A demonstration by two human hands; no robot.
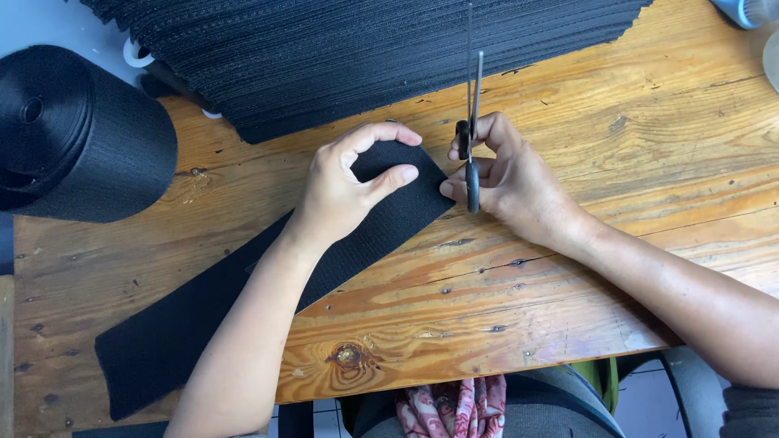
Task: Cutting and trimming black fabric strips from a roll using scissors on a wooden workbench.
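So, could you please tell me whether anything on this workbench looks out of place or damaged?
Nothing stands out. The left hand pinches the end of the black webbing strip, the right hand holds scissors, and the wooden table shows only knots and small old marks.

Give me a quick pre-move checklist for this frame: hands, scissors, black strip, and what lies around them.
1. Left hand grips the black strip at its end: ok.
2. Right hand holds the scissors by the handles: ok.
3. Blades closed or nearly so, pointing away from the person: ok.
4. Left fingertips away from the blades: ok, though near the handles.
5. Strip lies flat on the wooden table: ok.
6. Cut mark on the strip: cannot tell.
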